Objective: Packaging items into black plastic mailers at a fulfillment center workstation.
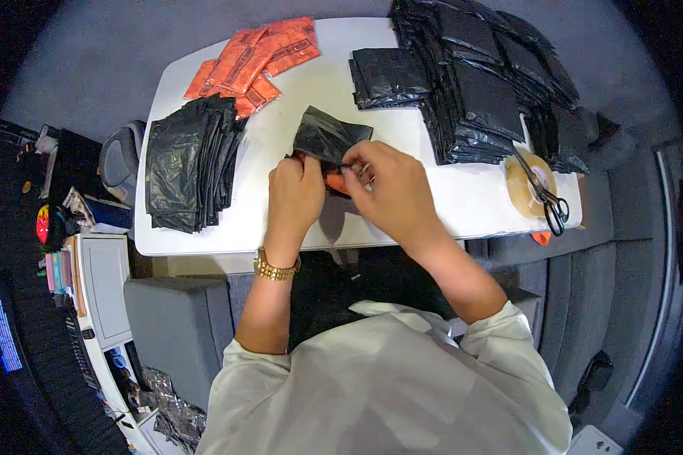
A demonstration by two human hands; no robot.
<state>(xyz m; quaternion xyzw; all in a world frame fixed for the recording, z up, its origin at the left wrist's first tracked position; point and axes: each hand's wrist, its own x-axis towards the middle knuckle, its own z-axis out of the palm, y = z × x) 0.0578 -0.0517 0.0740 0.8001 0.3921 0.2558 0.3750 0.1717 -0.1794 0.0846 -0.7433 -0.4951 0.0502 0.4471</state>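
Observation:
Over the near middle of the white table point(296, 227) both my hands hold a black plastic bag point(328, 135). My left hand point(294, 193), with a gold watch on its wrist, is closed on the bag's near left edge. My right hand point(391, 178) pinches the edge on the other side with thumb and forefinger. Something orange point(336, 182) shows between the hands, just under the black plastic; its shape is mostly hidden. Left of my hands stands a stack of folded black plastic bags point(182, 167). Beyond it lie several orange packets in clear wrap point(243, 61).
Tall piles of folded black plastic packages point(478, 95) fill the table's far right. A roll of tape point(520, 189) with black-handled scissors point(546, 199) on it lies near the right edge. Grey sofa seating point(577, 280) is at right, a grey seat point(174, 326) and white cabinet point(106, 288) at left.

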